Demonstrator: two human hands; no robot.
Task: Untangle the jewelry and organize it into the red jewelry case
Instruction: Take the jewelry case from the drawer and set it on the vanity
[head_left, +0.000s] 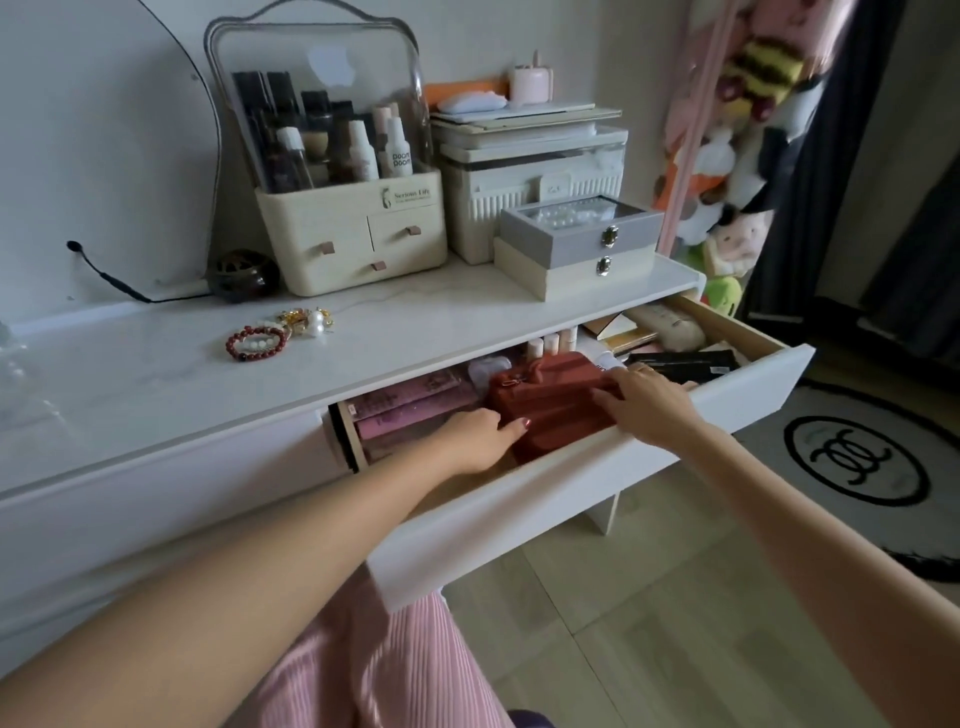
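Both hands in the open drawer (587, 483), centre of frame. My left hand (480, 439) grips the red jewelry case (545, 400) at its left end, thumb on the near face; my right hand (647, 400) curls over its right top edge. Two-hand hold because the case sits wedged: pink boxes (410, 410) tight on its left, dark flat packs (685, 364) on its right, drawer front right against its near side. Side room is nil, so my read is the only clean exit is straight up, then over the worktop lip. The tangled jewelry (283, 332) is on the worktop (156, 379), left of centre: red bead bracelet, pearls, gold bits in one clump. Bare worktop in front of that clump looks like the landing spot. Grey stacked boxes (576, 244) upper right stay out of the path. Case zipper looks closed.
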